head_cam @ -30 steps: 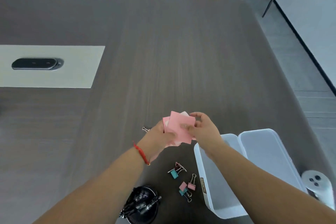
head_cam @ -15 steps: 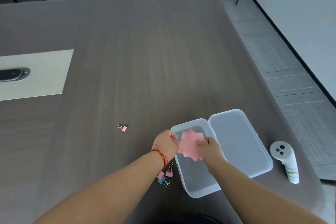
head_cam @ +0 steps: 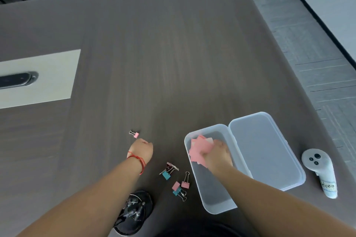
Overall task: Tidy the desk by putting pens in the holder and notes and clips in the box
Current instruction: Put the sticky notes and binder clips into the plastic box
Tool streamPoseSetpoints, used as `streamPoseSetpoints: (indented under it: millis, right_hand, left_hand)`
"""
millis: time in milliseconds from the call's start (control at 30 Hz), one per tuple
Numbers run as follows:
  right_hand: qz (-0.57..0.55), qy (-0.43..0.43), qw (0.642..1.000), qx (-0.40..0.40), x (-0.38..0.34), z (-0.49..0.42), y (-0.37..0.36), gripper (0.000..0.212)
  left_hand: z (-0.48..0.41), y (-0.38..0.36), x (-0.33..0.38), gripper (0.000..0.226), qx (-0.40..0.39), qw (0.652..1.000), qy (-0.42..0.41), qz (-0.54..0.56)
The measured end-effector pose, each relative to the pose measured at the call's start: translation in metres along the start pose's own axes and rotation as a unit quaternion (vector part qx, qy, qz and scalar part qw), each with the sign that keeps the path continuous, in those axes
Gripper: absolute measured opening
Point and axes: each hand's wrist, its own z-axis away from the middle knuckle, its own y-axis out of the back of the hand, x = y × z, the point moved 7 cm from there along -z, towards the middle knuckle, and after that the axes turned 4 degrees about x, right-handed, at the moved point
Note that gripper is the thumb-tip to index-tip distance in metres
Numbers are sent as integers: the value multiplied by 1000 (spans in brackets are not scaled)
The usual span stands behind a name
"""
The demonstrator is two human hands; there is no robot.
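My right hand [head_cam: 216, 155] is inside the clear plastic box [head_cam: 210, 196] and rests on a stack of pink notes [head_cam: 200, 150] at the box's far end. My left hand [head_cam: 141, 150] hovers over the table with fingers curled and nothing in it, just short of a single pink binder clip [head_cam: 134, 134]. Several pink and teal binder clips [head_cam: 174, 178] lie between my arms, left of the box. The black pen holder [head_cam: 134, 211] with pens in it stands at the near edge, partly hidden by my left forearm.
The box's open lid [head_cam: 267, 152] lies flat to the right. A white controller [head_cam: 319, 171] sits near the table's right edge. A pale inset panel [head_cam: 48, 75] with a dark oval device [head_cam: 15, 80] is at far left. Chairs stand beyond the far edge.
Both hands carried the pink notes from above the table into the box. My left hand then let go and moved left toward the lone pink clip.
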Motion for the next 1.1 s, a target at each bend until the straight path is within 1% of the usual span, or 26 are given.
streamPoseSetpoints:
  millis: [67, 100, 133, 200, 233, 267, 300, 333, 367, 400, 433, 467, 533, 600, 667, 733, 767, 833, 900, 967, 1100]
  right_hand:
    - [122, 37, 992, 23, -8, 7, 5, 62]
    - [165, 54, 984, 33, -12, 10, 8, 66]
    - [185, 74, 979, 42, -19, 16, 12, 68]
    - [179, 139, 970, 83, -40, 32, 25, 64]
    - [148, 201, 961, 121, -57, 46, 33, 58]
    - [112, 277, 942, 152, -77, 64, 39, 51]
    - [91, 358, 914, 170, -96, 83, 40, 44]
    - [94, 428, 884, 165, -112, 102, 33, 38]
    - [114, 478, 862, 128, -123, 116, 18, 36]
    - [150, 497, 852, 70, -128, 122, -3, 38]
    - [197, 488, 850, 11, -127, 122, -27, 43]
    - [245, 469, 848, -32, -121, 117, -50, 50]
    - [329, 419, 843, -72, -109, 104, -81, 65]
    - [373, 383, 841, -87, -100, 93, -100, 71]
    - [389, 362, 842, -90, -97, 85, -110, 65]
    - [391, 360, 842, -93, -96, 81, -115, 59]
    - [392, 362, 840, -101, -95, 80, -118, 56]
    - [388, 367, 837, -118, -94, 80, -121, 48]
    - [385, 366, 838, -127, -91, 80, -125, 39]
    - [380, 371, 839, -120, -88, 81, -127, 32]
    - [366, 366, 849, -105, -80, 80, -127, 23]
  left_hand:
    - [-15, 14, -9, 23, 25, 999, 9, -20]
    - [-22, 20, -14, 25, 38, 999, 8, -22]
    - [-27, 26, -16, 26, 49, 999, 1, -20]
    - [-36, 35, -19, 26, 78, 996, -22, -27]
    - [-41, 38, -19, 28, 89, 994, -40, -48]
    - [-45, 40, -18, 35, 95, 991, -63, -74]
    - [-48, 40, -16, 42, 95, 986, -91, -104]
    - [-50, 39, -13, 48, 88, 980, -122, -130]
    - [-54, 37, -10, 53, 79, 973, -151, -154]
    - [-57, 35, -8, 56, 69, 967, -170, -177]
    - [-62, 31, -10, 59, 59, 961, -181, -201]
    - [-66, 28, -11, 61, 44, 953, -190, -229]
    - [-68, 19, -13, 57, 11, 939, -211, -271]
    - [-67, 13, -16, 48, -1, 934, -223, -280]
    - [-65, 12, -18, 41, 5, 932, -227, -284]
    - [-62, 11, -23, 39, 5, 929, -225, -294]
    - [-61, 10, -27, 38, 0, 928, -224, -298]
    - [-56, 9, -35, 29, -19, 934, -207, -290]
    - [-52, 9, -46, 22, -30, 944, -184, -271]
    - [-47, 10, -58, 21, -32, 952, -174, -250]
    - [-35, 15, -67, 21, -62, 969, -166, -169]
